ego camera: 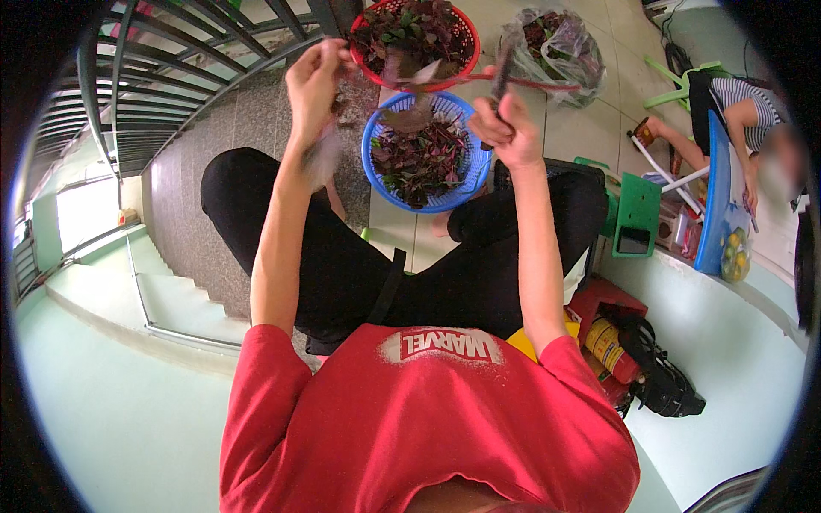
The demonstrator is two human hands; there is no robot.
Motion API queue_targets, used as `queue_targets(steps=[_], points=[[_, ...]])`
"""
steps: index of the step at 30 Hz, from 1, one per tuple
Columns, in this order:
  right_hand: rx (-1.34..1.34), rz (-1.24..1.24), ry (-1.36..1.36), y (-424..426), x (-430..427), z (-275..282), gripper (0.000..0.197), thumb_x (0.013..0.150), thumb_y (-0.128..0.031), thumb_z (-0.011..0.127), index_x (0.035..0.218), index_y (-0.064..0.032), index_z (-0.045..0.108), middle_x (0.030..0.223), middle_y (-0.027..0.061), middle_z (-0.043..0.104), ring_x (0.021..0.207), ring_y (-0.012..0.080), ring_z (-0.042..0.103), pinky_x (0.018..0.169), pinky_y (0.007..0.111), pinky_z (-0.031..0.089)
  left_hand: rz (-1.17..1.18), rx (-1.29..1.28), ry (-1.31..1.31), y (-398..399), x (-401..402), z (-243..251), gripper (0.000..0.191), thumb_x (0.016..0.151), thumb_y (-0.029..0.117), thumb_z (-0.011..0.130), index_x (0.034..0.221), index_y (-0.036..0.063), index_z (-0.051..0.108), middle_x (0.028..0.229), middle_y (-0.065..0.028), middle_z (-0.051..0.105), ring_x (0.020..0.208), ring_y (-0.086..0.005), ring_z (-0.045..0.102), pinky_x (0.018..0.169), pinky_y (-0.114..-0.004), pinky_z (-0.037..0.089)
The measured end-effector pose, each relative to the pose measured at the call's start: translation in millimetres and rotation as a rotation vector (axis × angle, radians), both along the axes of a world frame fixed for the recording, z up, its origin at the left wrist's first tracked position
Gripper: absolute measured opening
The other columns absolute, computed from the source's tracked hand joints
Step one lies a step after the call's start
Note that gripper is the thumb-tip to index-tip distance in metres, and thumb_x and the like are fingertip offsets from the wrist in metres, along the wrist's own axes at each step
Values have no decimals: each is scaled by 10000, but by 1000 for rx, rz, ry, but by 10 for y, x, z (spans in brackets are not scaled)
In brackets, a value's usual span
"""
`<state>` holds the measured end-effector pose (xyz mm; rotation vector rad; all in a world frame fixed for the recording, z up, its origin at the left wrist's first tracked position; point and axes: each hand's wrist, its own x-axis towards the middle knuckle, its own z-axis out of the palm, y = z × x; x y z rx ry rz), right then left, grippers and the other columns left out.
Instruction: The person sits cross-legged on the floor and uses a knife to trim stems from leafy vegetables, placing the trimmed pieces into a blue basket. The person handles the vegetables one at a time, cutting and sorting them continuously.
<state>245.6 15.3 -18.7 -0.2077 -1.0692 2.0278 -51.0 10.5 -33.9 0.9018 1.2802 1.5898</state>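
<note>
My right hand (510,128) grips a dark handled tool (503,70), possibly a knife; motion blurs it. A long reddish stem (539,82) crosses behind that hand; whether the fingers hold it cannot be told. My left hand (314,83) is raised by the rim of the red basket, fingertips bent together; blur hides whether anything is between them. Purple-green leaves (417,25) fill the red plastic basket (476,45). Closer to me, a blue plastic basket (369,160) contains more purple leaves (420,160). Above it, a blurred leaf (410,118) appears in mid-air.
A clear plastic bag (590,61) of leafy stems lies beyond my right hand. Black metal railing (173,51) and stairs (186,288) are on the left. At right, another person (744,109) sits by a blue tabletop (709,211). A fire extinguisher (609,349) lies near my right side.
</note>
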Motion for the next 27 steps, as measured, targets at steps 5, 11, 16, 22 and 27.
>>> queue_targets(steps=[5, 11, 16, 22, 27], points=[[-149, -148, -68, 83, 239, 197, 497, 1065, -445, 551, 1451, -132, 529, 628, -102, 275, 463, 23, 200, 475, 233, 224, 208, -10, -159, -20, -364, -27, 311, 1066, 245, 628, 1195, -35, 668, 991, -44, 683, 873, -121, 633, 778, -275, 522], [-183, -146, -1224, 268, 238, -417, 539, 1026, -484, 581, 1308, -29, 650, 667, -61, 589, 499, 97, 507, 522, 252, 408, 273, 111, 119, -83, -248, 99, 306, 1036, 272, 681, 1160, -6, 714, 1066, -65, 731, 927, -113, 636, 851, -276, 499], [286, 277, -1725, 169, 195, -1050, 571, 957, -523, 602, 1196, -13, 698, 770, 65, 778, 856, 242, 747, 862, 416, 538, 192, -13, 313, -97, -157, 216, 301, 1003, 276, 726, 1162, 20, 739, 1001, -38, 746, 894, -76, 606, 804, -245, 469], [294, -189, -1647, 182, 370, -599, 489, 998, -516, 567, 1320, -162, 665, 767, 75, 761, 848, 282, 750, 801, 425, 551, 251, 34, 700, -134, 3, 356, 178, 944, 202, 780, 1034, 51, 802, 878, 29, 737, 695, -40, 485, 615, -227, 374], [166, -636, -1355, 281, 365, -226, 574, 1014, -489, 625, 1414, -79, 595, 683, 36, 685, 655, 103, 616, 660, 287, 458, 240, 292, 815, -52, 256, 471, 139, 921, 78, 761, 1042, 101, 826, 852, 2, 716, 675, -37, 524, 577, -227, 407]])
